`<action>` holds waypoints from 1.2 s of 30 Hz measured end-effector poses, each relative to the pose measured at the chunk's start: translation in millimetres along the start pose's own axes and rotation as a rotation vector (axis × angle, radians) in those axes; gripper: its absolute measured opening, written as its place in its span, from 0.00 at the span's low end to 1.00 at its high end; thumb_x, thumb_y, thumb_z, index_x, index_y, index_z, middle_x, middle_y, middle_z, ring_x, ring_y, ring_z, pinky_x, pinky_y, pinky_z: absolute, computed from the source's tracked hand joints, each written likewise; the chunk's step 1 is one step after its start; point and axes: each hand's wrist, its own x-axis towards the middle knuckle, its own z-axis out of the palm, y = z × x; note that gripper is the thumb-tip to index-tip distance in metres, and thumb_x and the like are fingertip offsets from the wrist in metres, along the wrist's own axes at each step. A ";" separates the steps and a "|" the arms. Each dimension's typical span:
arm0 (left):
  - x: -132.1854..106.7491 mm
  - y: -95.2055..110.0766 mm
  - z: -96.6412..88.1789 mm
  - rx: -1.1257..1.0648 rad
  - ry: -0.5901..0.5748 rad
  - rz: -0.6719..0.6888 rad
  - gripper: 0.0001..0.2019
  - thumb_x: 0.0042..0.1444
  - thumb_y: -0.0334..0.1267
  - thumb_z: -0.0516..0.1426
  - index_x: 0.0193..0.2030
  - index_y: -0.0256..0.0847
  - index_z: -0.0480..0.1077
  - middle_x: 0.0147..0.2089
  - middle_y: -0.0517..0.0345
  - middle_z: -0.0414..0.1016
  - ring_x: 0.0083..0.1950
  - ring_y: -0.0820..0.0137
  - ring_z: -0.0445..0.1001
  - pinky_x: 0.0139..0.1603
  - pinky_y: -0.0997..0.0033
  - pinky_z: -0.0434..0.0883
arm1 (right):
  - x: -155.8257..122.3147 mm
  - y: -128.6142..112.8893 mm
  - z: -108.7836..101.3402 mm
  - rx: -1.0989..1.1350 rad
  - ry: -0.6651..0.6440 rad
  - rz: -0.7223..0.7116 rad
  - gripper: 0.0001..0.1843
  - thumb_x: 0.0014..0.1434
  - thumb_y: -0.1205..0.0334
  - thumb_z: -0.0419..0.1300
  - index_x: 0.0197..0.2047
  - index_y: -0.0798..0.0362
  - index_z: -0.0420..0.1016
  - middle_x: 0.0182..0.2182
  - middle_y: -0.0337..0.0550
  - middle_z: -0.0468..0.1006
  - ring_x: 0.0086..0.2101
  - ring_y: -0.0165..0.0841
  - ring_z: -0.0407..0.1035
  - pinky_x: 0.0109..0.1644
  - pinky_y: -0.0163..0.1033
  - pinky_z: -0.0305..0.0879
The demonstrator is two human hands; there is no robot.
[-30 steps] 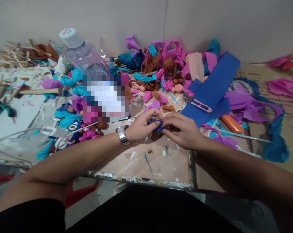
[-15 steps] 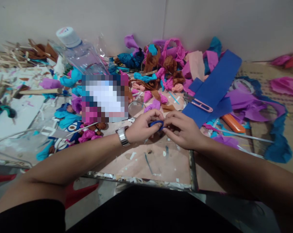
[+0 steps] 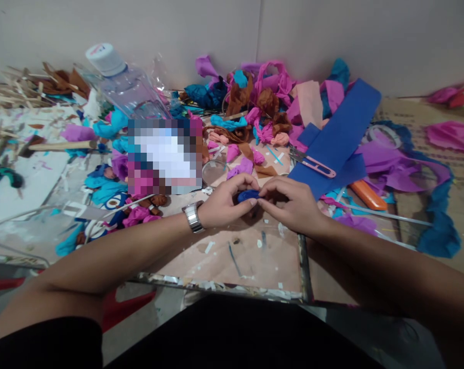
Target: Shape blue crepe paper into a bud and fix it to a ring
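Between my two hands is a small crumpled piece of dark blue crepe paper (image 3: 247, 195). My left hand (image 3: 227, 201), below a silver wristwatch (image 3: 194, 217), curls its thumb and fingers around it. From the other side, my right hand (image 3: 289, 202) pinches the paper's right end between thumb and fingertips. Both hands are just above the table top (image 3: 216, 256). Beyond my right hand lie flat blue paper strips (image 3: 341, 128), with pink-handled scissors or snips (image 3: 318, 166) resting on them. The shape inside my left palm is partly hidden.
Crumpled pink, brown and turquoise paper (image 3: 268, 102) heaps along the wall. A clear bottle with a white cap (image 3: 129, 89) leans at back left. An orange-handled tool (image 3: 368, 195) lies at right, green-handled pliers (image 3: 4, 179) at far left. A cable (image 3: 20, 246) crosses the left side.
My hands stay in nearly the same place. My fingers have shifted slightly on the blue paper, and more of it shows between them now.
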 end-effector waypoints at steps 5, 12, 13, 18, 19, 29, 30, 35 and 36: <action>-0.7 -0.7 -0.8 0.023 -0.015 0.016 0.17 0.60 0.35 0.66 0.53 0.42 0.66 0.48 0.55 0.75 0.43 0.70 0.76 0.46 0.71 0.73 | 0.7 0.6 0.0 -0.002 0.010 -0.003 0.04 0.66 0.62 0.70 0.43 0.50 0.80 0.37 0.40 0.83 0.34 0.30 0.77 0.39 0.35 0.72; -1.5 -4.7 1.2 -0.019 -0.009 -0.022 0.16 0.61 0.34 0.65 0.53 0.42 0.66 0.47 0.56 0.76 0.38 0.73 0.76 0.40 0.73 0.74 | 2.7 -2.7 -1.8 0.052 0.002 0.034 0.04 0.66 0.61 0.70 0.40 0.50 0.81 0.37 0.42 0.85 0.34 0.32 0.78 0.38 0.36 0.72; -1.6 -5.1 1.9 -0.049 -0.012 -0.036 0.16 0.62 0.34 0.64 0.53 0.42 0.66 0.47 0.56 0.76 0.37 0.74 0.76 0.38 0.74 0.74 | 3.0 -3.3 -2.1 0.065 -0.003 0.045 0.04 0.66 0.60 0.70 0.39 0.50 0.81 0.37 0.43 0.85 0.34 0.32 0.78 0.37 0.36 0.71; -1.7 -7.2 2.6 -0.109 -0.007 -0.043 0.17 0.62 0.32 0.63 0.55 0.43 0.64 0.45 0.58 0.76 0.34 0.75 0.78 0.35 0.75 0.75 | 3.4 -3.9 -1.8 0.146 -0.005 0.162 0.08 0.64 0.59 0.71 0.45 0.52 0.82 0.34 0.41 0.84 0.30 0.29 0.74 0.33 0.34 0.70; -1.6 -7.0 2.2 -0.117 -0.008 -0.047 0.18 0.63 0.32 0.63 0.56 0.43 0.64 0.44 0.59 0.77 0.34 0.75 0.78 0.35 0.74 0.75 | 3.4 -3.5 -1.6 0.167 -0.002 0.186 0.11 0.64 0.58 0.72 0.47 0.52 0.82 0.33 0.40 0.83 0.29 0.29 0.74 0.33 0.34 0.70; 0.9 -4.3 0.7 -0.083 0.074 -0.010 0.22 0.60 0.32 0.65 0.57 0.42 0.63 0.46 0.56 0.80 0.42 0.71 0.81 0.43 0.72 0.74 | 5.5 -6.3 -3.0 0.288 -0.021 0.260 0.16 0.63 0.54 0.72 0.51 0.54 0.84 0.34 0.43 0.84 0.30 0.30 0.74 0.33 0.36 0.71; 0.6 -4.6 0.8 -0.071 0.069 -0.007 0.22 0.60 0.32 0.65 0.58 0.42 0.63 0.46 0.56 0.80 0.42 0.71 0.81 0.44 0.71 0.74 | 5.8 -7.0 -3.4 0.279 -0.031 0.260 0.15 0.64 0.55 0.71 0.51 0.54 0.85 0.35 0.44 0.85 0.30 0.31 0.74 0.34 0.36 0.71; -1.6 -5.7 0.3 -0.056 0.010 -0.020 0.23 0.62 0.32 0.64 0.60 0.43 0.62 0.46 0.55 0.80 0.39 0.71 0.80 0.42 0.70 0.74 | 7.6 -6.6 -4.8 0.183 -0.044 0.235 0.10 0.66 0.58 0.68 0.46 0.53 0.87 0.39 0.45 0.87 0.34 0.33 0.77 0.38 0.37 0.71; -1.6 -6.3 -0.1 -0.046 0.007 -0.014 0.23 0.62 0.32 0.64 0.60 0.44 0.62 0.47 0.55 0.80 0.40 0.71 0.79 0.43 0.70 0.74 | 7.8 -6.0 -4.8 0.179 -0.039 0.237 0.09 0.65 0.58 0.68 0.45 0.53 0.87 0.38 0.44 0.87 0.34 0.33 0.77 0.38 0.37 0.70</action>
